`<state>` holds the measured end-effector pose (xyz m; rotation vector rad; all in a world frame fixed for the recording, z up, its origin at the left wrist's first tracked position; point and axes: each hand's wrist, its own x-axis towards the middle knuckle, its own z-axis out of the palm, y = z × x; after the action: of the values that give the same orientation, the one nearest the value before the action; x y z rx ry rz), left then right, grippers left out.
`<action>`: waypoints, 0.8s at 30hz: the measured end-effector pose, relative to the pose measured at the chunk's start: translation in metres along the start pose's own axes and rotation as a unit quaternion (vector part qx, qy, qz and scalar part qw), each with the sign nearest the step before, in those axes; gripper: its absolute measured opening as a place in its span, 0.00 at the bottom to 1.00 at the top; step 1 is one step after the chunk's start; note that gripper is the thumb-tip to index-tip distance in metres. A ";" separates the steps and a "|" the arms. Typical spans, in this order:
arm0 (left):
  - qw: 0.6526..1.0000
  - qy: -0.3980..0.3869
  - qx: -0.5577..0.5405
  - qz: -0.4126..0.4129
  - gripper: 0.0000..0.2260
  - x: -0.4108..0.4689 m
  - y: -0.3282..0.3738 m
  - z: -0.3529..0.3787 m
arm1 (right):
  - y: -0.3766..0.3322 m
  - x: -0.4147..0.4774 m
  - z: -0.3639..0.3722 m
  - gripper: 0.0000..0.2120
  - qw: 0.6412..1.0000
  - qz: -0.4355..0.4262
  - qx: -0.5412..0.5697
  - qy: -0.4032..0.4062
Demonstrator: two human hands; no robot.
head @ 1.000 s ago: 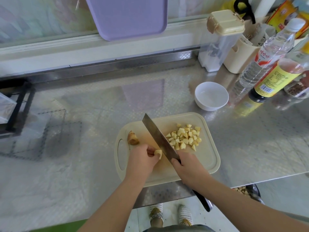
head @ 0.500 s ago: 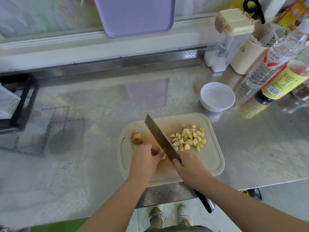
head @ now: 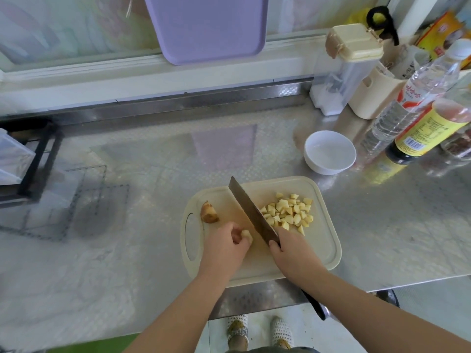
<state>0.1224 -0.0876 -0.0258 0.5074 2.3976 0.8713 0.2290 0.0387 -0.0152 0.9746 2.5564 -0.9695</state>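
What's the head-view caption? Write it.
Left hand pinches a pale food chunk; right hand holds a steel cleaver on a cream plastic cutting board.

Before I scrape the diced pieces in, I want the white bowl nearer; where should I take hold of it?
Pinch the white bowl by its near rim, thumb inside, fingers on the outer wall, coming from the cutting board side: it stands upright and open, and bottles crowd its right.

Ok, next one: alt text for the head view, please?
A person dices pale food on a cream cutting board: the left hand holds a small piece, the right hand grips a cleaver right of it. A pile of cubes lies right of the cleaver, a brown end piece at the board's left, a white bowl behind on the steel counter.
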 end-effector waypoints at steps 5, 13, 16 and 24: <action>0.997 -0.016 0.046 0.057 0.10 0.002 0.002 -0.004 | 0.008 0.000 -0.008 0.08 1.000 0.003 -0.010 -0.007; 0.987 -0.114 0.078 0.087 0.13 0.015 0.002 -0.017 | 0.011 -0.001 -0.016 0.08 1.000 0.017 0.014 0.000; 0.991 -0.093 0.070 0.063 0.10 0.013 0.000 -0.017 | 0.010 -0.002 -0.015 0.09 1.000 0.015 0.008 -0.006; 0.998 -0.019 0.043 0.043 0.06 -0.003 -0.005 -0.009 | 0.006 -0.015 -0.008 0.10 0.999 -0.007 0.021 -0.037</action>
<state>0.1189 -0.0974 -0.0225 0.6600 2.4018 0.7892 0.2443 0.0400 -0.0053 0.9146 2.4952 -1.0463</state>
